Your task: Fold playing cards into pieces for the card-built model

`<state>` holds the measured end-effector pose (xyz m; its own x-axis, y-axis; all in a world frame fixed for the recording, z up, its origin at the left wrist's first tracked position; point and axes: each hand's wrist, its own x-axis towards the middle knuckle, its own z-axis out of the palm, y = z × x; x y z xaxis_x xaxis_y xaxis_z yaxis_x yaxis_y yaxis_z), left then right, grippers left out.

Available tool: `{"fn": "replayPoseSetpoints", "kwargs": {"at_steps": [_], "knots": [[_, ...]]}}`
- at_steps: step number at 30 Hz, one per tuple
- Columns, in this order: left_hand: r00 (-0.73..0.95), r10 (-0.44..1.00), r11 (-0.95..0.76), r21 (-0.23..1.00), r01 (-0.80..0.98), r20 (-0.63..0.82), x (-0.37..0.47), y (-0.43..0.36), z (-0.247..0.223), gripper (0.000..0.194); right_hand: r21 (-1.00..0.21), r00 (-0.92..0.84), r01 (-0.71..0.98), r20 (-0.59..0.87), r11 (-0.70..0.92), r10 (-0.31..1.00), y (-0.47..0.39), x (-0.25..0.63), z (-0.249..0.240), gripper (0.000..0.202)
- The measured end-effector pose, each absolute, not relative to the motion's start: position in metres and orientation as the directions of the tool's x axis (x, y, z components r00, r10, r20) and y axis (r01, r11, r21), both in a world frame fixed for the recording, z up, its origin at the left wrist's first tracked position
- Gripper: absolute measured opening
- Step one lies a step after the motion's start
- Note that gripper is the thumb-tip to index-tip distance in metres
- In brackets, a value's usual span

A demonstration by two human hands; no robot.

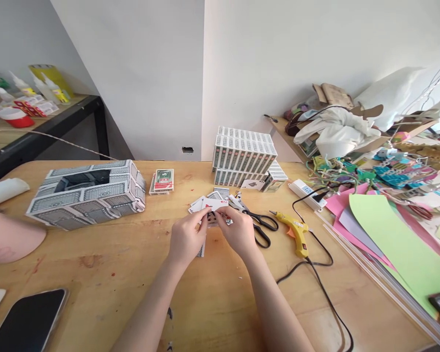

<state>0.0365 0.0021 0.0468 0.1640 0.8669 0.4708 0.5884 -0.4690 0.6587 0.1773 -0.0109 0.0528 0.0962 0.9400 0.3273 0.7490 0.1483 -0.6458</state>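
Observation:
Both hands meet over the middle of the table, pinching a white playing card (214,203) with red hearts along its upper edge. My left hand (188,234) grips its left side, and my right hand (239,230) the right side. Under and behind it lie several loose playing cards (222,192), some face up, some showing a patterned back. Part of another patterned card (201,252) shows below my left fingers. Black-handled scissors (262,227) lie right beside my right hand, their blades partly hidden by cards and fingers.
A yellow hot glue gun (295,232) with a black cord lies at right, near a white power strip (308,195). Card boxes (244,154) are stacked at the back. A card-covered box (88,193), phone (27,320) and someone's arm (11,239) are at left; coloured paper (385,234) lies at right.

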Motion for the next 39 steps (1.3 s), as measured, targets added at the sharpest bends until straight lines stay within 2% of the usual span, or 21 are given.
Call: {"fn": "replayPoseSetpoints", "kwargs": {"at_steps": [7, 17, 21, 24, 28, 33, 36, 39], "knots": [[0.156, 0.9, -0.416, 0.696, 0.584, 0.408, 0.032, 0.004, 0.049, 0.032, -0.708, 0.083, 0.696, 0.243, 0.118, 0.967, -0.014, 0.178, 0.058, 0.022], [0.179, 0.953, -0.3, 0.857, 0.418, 0.246, 0.021, 0.01, 0.054, 0.034, -0.923, 0.022, 0.378, 0.08, 0.066, 0.997, -0.012, 0.181, 0.057, 0.024], [0.149, 0.966, -0.252, 0.899, 0.358, 0.211, 0.022, 0.01, 0.056, 0.028, -0.943, 0.042, 0.332, 0.049, 0.033, 0.998, -0.012, 0.179, 0.059, 0.019], [0.115, 0.971, -0.238, 0.903, 0.358, 0.211, 0.026, 0.008, 0.057, 0.024, -0.928, 0.08, 0.371, 0.081, 0.046, 0.993, -0.013, 0.177, 0.061, 0.017], [0.106, 0.976, -0.217, 0.917, 0.334, 0.192, 0.027, 0.007, 0.057, 0.025, -0.905, 0.06, 0.418, 0.112, 0.077, 0.992, -0.013, 0.178, 0.062, 0.022], [0.138, 0.977, -0.204, 0.913, 0.354, 0.165, 0.024, 0.008, 0.056, 0.029, -0.904, 0.059, 0.426, 0.072, 0.041, 0.996, -0.013, 0.181, 0.058, 0.026], [0.17, 0.977, -0.181, 0.925, 0.335, 0.13, 0.023, 0.009, 0.058, 0.032, -0.921, 0.054, 0.389, 0.022, -0.001, 0.998, -0.011, 0.184, 0.056, 0.027], [0.196, 0.976, -0.139, 0.961, 0.24, 0.092, 0.022, 0.009, 0.06, 0.037, -0.965, 0.088, 0.254, -0.039, -0.06, 0.995, -0.009, 0.184, 0.056, 0.023]]}}
